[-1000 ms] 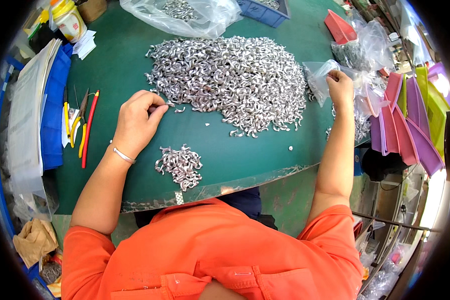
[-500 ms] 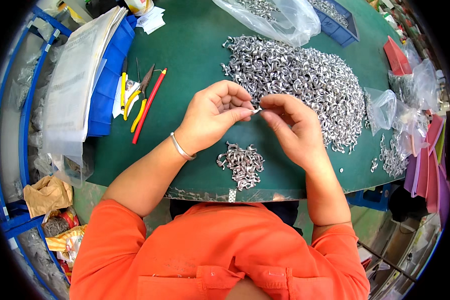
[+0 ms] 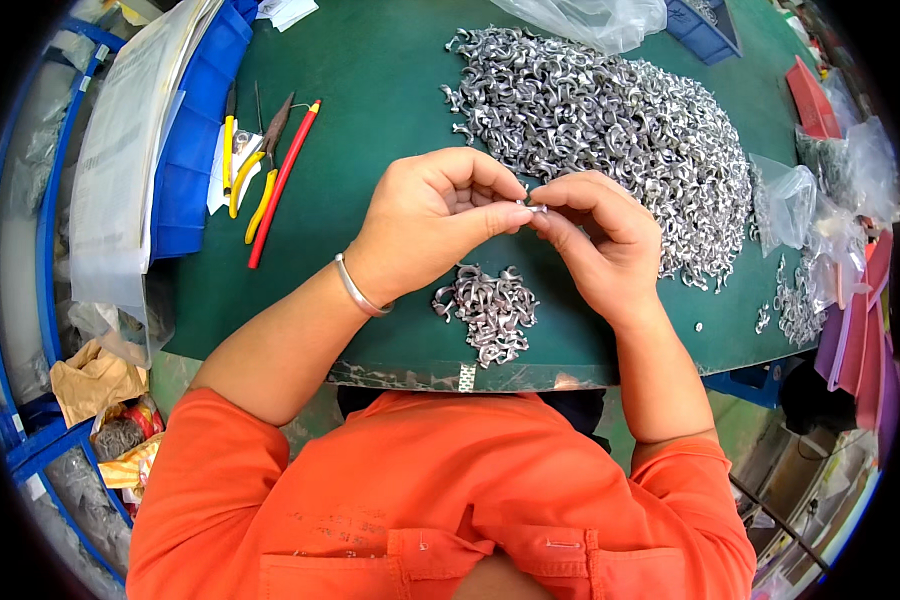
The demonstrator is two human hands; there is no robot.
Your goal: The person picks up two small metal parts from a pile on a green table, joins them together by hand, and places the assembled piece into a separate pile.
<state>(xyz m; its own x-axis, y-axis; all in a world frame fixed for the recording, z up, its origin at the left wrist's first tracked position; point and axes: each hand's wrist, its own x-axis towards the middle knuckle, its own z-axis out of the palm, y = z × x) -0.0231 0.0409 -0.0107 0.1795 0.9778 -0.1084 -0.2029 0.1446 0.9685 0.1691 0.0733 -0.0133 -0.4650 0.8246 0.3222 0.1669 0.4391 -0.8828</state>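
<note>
My left hand [image 3: 438, 210] pinches a small curved metal piece [image 3: 533, 207] between thumb and forefinger. From the other side, the thumb and forefinger of my right hand [image 3: 602, 238] close on the same piece, so the fingertips of both hands almost meet. Behind them spreads a large heap of curved silvery metal pieces [image 3: 610, 110]. A smaller pile of similar pieces [image 3: 490, 312] lies below my hands, close to the table's front edge. The exact shape of the held piece is partly hidden by my fingers.
On the green table [image 3: 340, 60], pliers with yellow handles [image 3: 260, 190] and a red pencil-like stick [image 3: 285, 185] lie at left, beside a blue bin [image 3: 195, 140]. Clear plastic bags [image 3: 785, 200], a red tray [image 3: 812, 100] and another blue bin [image 3: 705, 30] stand right and far.
The view has shifted slightly, and things on the table sit a little higher in it. My hands have come closer together around the small metal piece, which has turned a little.
</note>
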